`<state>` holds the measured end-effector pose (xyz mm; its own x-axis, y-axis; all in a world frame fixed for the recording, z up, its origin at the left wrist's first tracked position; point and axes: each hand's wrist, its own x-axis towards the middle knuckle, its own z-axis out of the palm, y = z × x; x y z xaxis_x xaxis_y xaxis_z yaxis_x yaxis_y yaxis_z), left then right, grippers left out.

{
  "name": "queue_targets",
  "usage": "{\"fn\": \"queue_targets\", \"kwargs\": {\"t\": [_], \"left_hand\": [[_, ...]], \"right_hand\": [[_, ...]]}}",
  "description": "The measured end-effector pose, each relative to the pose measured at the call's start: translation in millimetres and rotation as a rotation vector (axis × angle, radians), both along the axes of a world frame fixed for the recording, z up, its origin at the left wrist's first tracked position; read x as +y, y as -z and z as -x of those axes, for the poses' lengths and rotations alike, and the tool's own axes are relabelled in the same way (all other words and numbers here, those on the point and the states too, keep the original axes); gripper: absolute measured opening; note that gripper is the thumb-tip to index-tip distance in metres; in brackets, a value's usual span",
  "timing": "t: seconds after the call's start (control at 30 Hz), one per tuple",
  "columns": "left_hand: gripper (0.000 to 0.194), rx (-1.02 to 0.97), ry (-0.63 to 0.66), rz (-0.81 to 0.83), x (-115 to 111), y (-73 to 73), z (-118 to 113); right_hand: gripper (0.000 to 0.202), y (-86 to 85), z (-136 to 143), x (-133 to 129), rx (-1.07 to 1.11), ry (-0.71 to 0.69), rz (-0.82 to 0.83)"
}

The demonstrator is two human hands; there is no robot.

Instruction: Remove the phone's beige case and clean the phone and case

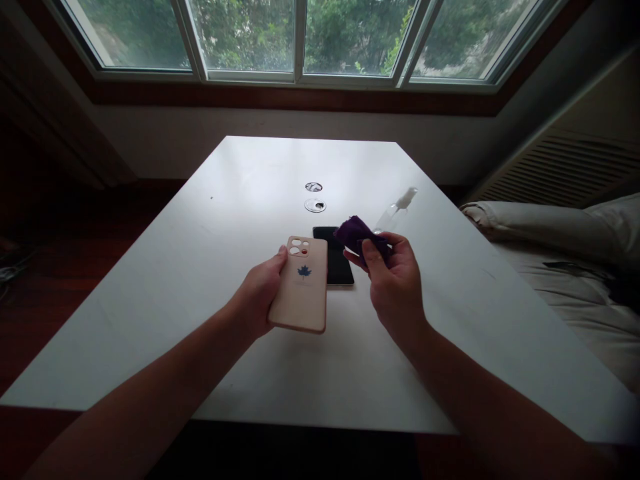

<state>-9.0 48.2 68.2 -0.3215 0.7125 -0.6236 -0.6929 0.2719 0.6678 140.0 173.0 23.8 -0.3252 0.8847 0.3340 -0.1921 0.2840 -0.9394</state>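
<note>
My left hand [259, 293] is closed around the left edge of a beige phone case [299, 297], held above the table. Its back faces me, with a dark maple leaf print and camera cutouts at the top. A folded purple cloth [356, 233] is pinched between the thumb and fingers of my right hand [397, 273]. Behind the case and cloth, a black phone [341, 267] lies flat on the table, partly covered from view. Just beyond my right hand is a clear spray bottle [395, 212] lying on its side, its lower end hidden by the hand.
The white table [175, 293] spans the middle of the view. Two round fittings, a silver ring [311, 206] and another disc [313, 187], are on it farther back. A cushioned seat [545, 267] stands to the right, and a window [300, 40] is behind the table.
</note>
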Motion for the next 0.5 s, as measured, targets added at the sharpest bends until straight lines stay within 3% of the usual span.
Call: {"fn": "queue_targets", "kwargs": {"t": [0.07, 0.2, 0.4, 0.5], "left_hand": [[0.048, 0.015, 0.024, -0.009, -2.0, -2.3, -3.6], [0.042, 0.03, 0.004, -0.066, -4.5, -1.2, -8.5], [0.042, -0.052, -0.07, -0.048, -2.9, -0.3, -4.8], [0.048, -0.093, -0.049, -0.02, -2.5, -5.8, -0.2]], "right_hand": [[0.025, 2.1, -0.3, -5.4, -0.155, -0.087, -0.214], [0.032, 0.4, -0.1, -20.5, -0.4, -0.402, -0.518], [0.045, -13.8, -0.9, -45.8, -0.367, -0.691, -0.896], [0.048, -18.6, -2.9, -53.7, -0.356, -0.762, -1.02]]}}
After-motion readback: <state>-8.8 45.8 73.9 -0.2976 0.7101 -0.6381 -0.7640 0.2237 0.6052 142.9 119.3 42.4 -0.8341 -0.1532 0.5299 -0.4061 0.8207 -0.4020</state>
